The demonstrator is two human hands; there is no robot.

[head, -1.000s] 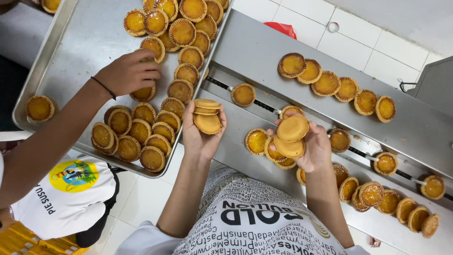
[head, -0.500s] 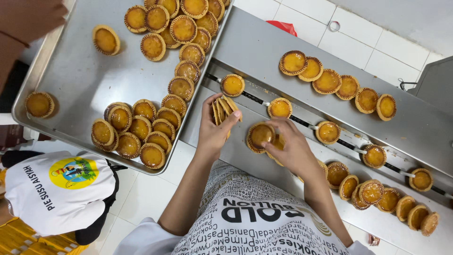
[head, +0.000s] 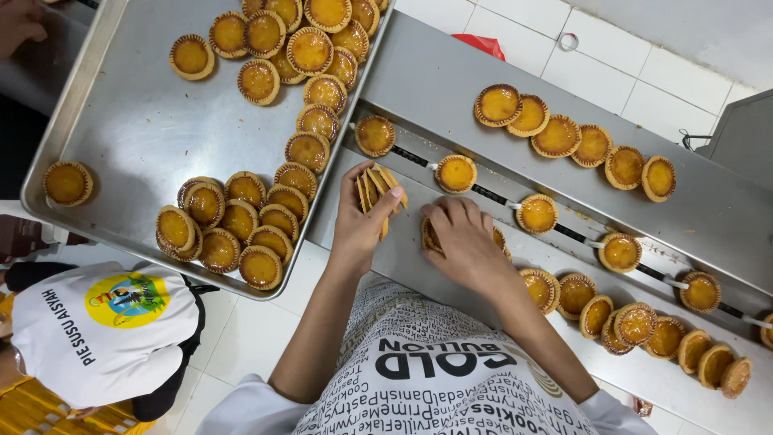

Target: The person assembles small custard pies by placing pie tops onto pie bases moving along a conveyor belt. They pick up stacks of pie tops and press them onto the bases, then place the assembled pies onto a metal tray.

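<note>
Left hand (head: 361, 221) pinches stacked golden round tarts (head: 377, 188) (on edge); right hand (head: 465, 242) cupped over a tart on steel conveyor surface (head: 483, 80), mid-frame; next: placing singly.

Golden-yellow tarts (head: 456, 172) with brown fluted crusts; grey steel tray (head: 137, 129); white floor tiles (head: 564, 60); white apron (head: 435, 379), black lettering.

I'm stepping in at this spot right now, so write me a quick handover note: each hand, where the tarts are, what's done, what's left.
Left hand: grips a small stack of tarts held on edge, over the conveyor.
Right hand: palm down on tarts at the conveyor's near edge, mostly hiding them.
Done: single tarts such as this one sit spaced along the centre track.
Left: many tarts on the steel tray, a row on the far side, a cluster on the near side.
</note>
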